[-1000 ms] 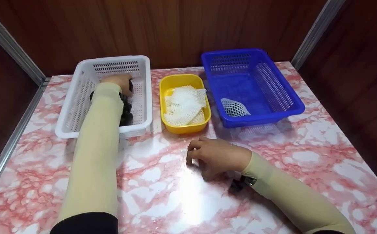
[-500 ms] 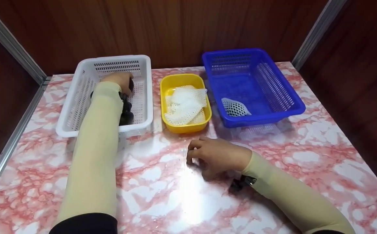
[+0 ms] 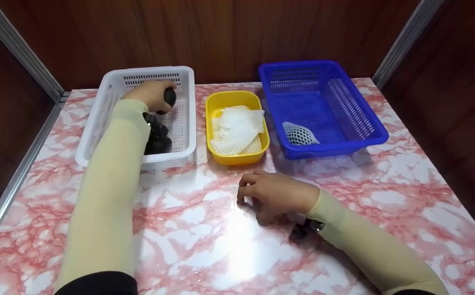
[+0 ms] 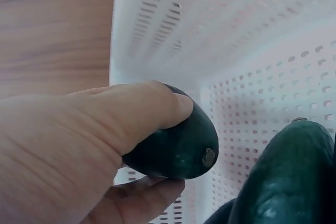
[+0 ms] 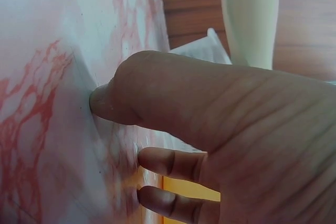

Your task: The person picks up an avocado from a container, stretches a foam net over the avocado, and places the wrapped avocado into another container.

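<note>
My left hand (image 3: 149,94) grips a dark green avocado (image 4: 178,145) over the white basket (image 3: 191,123), thumb on top and fingers underneath. The avocado's stem scar faces outward in the left wrist view. More dark avocados (image 4: 289,177) lie in the basket, partly covered by my wrist gear in the head view. On the marbled table, my right hand (image 3: 276,194) rests with loosely bent fingers and holds nothing; its thumb tip is at the surface in the right wrist view. White foam net sleeves (image 3: 237,129) fill the yellow tub (image 3: 237,159) between the two baskets.
A blue basket (image 3: 335,147) stands at the back right, with one foam net (image 3: 299,134) in its near left corner. Wooden panels (image 3: 229,37) enclose the table at the back and sides. The marbled tabletop (image 3: 204,246) extends in front.
My left hand has lifted slightly inside the white basket, and the avocado it grips now shows more. The head view has shifted a little. My right hand has stayed in place.
</note>
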Tool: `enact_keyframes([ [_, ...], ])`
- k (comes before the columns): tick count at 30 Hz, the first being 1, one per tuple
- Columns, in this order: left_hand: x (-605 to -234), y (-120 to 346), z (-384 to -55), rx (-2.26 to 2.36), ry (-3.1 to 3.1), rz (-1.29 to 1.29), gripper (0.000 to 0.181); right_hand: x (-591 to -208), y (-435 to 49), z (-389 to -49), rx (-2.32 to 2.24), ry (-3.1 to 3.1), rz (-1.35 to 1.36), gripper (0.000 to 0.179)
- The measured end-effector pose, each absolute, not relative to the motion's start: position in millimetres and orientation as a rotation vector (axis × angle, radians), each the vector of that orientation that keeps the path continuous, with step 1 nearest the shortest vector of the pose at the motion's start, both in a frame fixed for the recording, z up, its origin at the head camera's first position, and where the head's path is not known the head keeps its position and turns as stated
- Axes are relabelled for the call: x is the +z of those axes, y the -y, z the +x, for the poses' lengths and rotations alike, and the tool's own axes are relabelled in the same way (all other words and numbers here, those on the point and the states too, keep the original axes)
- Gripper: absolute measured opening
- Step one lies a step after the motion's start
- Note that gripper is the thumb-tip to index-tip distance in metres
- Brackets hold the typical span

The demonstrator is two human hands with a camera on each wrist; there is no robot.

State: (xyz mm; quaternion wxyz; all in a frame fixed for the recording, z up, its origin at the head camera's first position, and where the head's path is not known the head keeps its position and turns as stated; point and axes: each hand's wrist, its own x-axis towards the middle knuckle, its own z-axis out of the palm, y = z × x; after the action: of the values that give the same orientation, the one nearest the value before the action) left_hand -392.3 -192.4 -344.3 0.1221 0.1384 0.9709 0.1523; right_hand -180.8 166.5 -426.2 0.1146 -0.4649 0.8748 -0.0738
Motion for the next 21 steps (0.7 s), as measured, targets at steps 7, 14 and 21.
enact_keyframes([
  [7,-337,190,-375,0.55,-2.823,0.556,0.07,-425,-167,-180,-0.207,-2.568,-1.357,0.049],
  [14,-340,191,-359,0.655,-2.816,0.596,0.079,-424,-168,-180,-0.18,-2.571,-1.333,0.05],
  [21,-338,196,-343,0.697,-2.843,0.642,0.081,-425,-167,-182,-0.175,-2.563,-1.341,0.051],
])
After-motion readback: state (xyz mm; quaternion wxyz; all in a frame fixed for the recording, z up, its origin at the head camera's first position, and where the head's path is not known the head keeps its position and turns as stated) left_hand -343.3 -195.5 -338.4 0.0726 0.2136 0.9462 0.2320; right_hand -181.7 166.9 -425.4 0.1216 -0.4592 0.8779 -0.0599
